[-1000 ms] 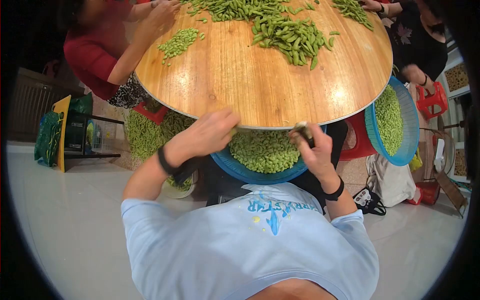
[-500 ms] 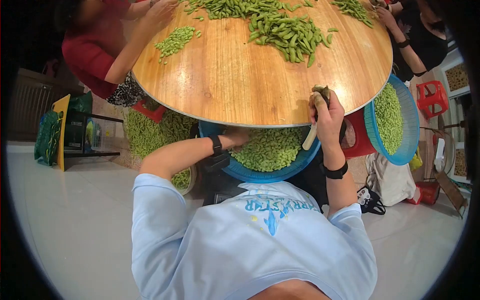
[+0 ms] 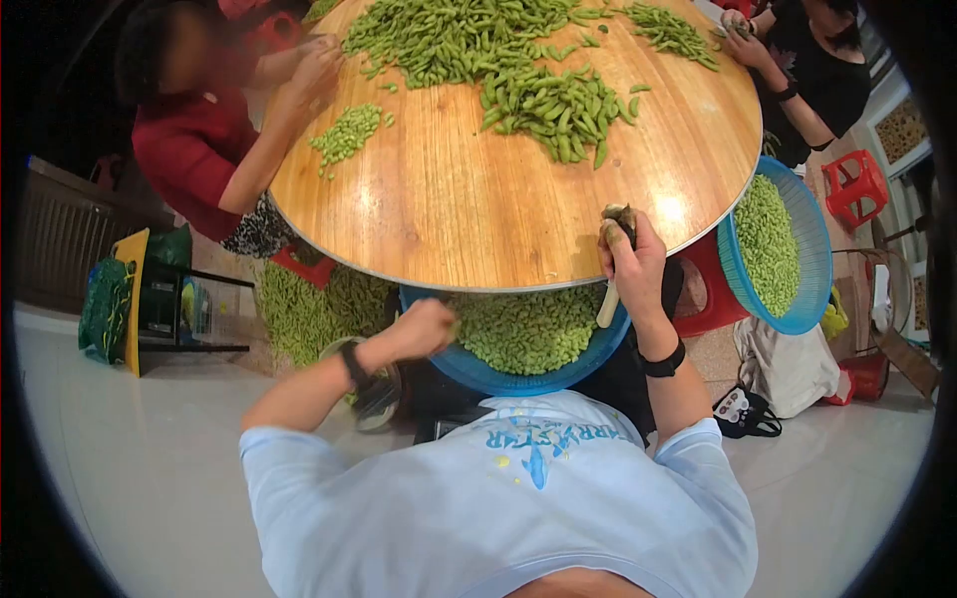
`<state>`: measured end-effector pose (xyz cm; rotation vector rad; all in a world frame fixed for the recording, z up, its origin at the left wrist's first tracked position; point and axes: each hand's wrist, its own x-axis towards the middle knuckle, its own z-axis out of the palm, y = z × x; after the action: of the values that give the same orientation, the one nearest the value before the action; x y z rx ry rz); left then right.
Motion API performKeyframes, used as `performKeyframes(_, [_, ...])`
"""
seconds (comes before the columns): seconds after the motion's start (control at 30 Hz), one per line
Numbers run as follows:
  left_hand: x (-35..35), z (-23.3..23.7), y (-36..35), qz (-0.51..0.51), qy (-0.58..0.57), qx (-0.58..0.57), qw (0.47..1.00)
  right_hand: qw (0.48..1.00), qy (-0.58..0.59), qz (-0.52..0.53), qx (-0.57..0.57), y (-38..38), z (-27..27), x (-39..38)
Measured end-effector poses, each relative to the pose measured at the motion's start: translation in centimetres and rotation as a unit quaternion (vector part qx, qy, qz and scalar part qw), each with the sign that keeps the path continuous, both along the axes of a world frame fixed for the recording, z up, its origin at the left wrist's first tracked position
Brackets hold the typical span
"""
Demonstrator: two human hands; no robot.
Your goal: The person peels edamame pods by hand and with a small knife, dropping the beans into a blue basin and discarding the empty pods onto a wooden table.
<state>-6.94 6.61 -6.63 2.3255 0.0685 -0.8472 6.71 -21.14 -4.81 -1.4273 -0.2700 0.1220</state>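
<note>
My left hand is closed in a fist over the left rim of a blue basket, slightly smeared by motion. A hint of green shows at its fingertips; what it holds I cannot make out. Shelled green beans fill the basket, which sits at my lap under the table edge. My right hand is wrapped round a tool with a cream-coloured end pointing down over the basket's right side. Something dark and stained shows at that hand's thumb and fingertips, above the table edge.
Green soybean pods are heaped on the round wooden table, with a small bean pile at left. Another blue basket of beans stands right. Pods lie on the floor at left. Two people work across the table.
My left hand has come up out of the basket and moved left, now closed above its rim. My right hand still grips the tool. The view has tilted slightly, showing more of the table.
</note>
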Motion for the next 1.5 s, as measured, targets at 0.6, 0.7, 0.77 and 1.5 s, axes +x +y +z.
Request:
performKeyframes(0.6, [29.6, 8.1, -5.2, -0.048, -0.625, 0.043, 0.778, 0.996, -0.039, -0.036, -0.071, 0.1, -0.9, -0.2])
performKeyframes(0.7, [32.1, 7.2, -6.0, 0.02, -0.476, 0.157, 0.865, 0.996, -0.025, -0.036, -0.071, 0.0, -1.0, -0.3])
performKeyframes(0.77, [31.1, 6.7, -6.6, 0.001, -0.51, 0.161, 0.845, 0.996, -0.042, -0.039, -0.069, 0.1, -0.9, -0.2])
performKeyframes(1.5, [10.3, 7.5, -6.5, 0.194, -0.185, -0.406, 0.874, 0.932, 0.209, 0.195, 0.224, 3.1, 1.9, -2.4])
